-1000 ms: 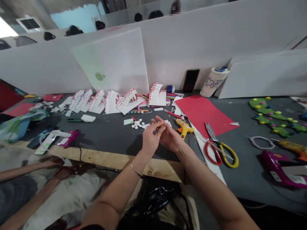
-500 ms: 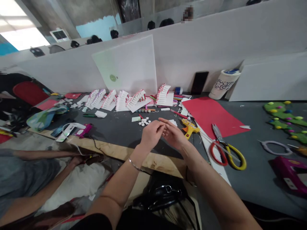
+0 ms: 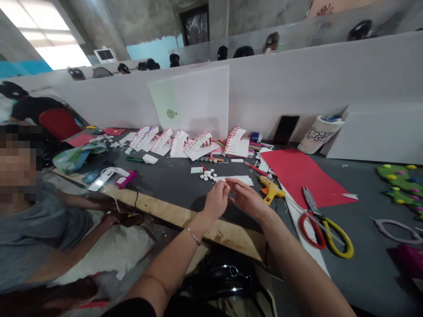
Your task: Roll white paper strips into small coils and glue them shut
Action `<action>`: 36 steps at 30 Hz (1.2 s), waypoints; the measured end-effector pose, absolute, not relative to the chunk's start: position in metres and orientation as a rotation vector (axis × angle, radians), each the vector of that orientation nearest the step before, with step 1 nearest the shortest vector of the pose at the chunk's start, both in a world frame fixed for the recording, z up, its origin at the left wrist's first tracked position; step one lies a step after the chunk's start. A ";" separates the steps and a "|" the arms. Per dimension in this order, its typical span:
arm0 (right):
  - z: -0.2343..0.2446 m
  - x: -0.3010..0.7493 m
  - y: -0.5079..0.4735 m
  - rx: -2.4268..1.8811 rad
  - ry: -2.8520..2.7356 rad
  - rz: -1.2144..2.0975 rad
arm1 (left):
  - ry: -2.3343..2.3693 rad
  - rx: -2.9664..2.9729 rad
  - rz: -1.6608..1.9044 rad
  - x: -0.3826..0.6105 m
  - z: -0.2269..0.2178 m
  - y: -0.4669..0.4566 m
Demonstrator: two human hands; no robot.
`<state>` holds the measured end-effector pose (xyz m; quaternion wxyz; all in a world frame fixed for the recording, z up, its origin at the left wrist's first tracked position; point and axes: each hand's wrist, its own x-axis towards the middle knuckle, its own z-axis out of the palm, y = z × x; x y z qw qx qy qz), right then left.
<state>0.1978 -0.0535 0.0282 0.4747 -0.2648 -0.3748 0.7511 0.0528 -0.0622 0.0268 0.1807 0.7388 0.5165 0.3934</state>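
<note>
My left hand (image 3: 215, 201) is raised over the near edge of the table with its fingers curled in. What it holds, if anything, is hidden. Facing it, my right hand (image 3: 248, 200) has its fingers stretched out and slightly cupped, the fingertips close to the left hand. Just beyond both hands lie a cluster of small white balls (image 3: 208, 175) and a white strip (image 3: 246, 179). To the right of my right hand rests a yellow glue gun (image 3: 273, 191). Several small white stair-like models (image 3: 198, 144) with red parts stand in a row farther back.
Scissors (image 3: 349, 247) with red and yellow handles lie on the right, by a red sheet (image 3: 304, 174). A paper cup (image 3: 319, 135) and a phone (image 3: 286, 129) stand at the back partition. On the left sits another person (image 3: 66, 229), near a purple device (image 3: 127, 179).
My view has tilted up and shifted left. My hands, previously touching at the fingers, are now slightly apart, and more of the white strip behind them shows.
</note>
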 end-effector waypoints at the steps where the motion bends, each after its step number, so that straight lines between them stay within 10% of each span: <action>1: 0.026 0.197 -0.052 -0.707 -0.918 1.809 | 1.437 2.089 1.079 0.052 0.019 -0.063; 36: 0.027 0.236 -0.029 -0.840 -0.778 1.166 | 1.168 2.588 0.751 0.059 -0.007 -0.053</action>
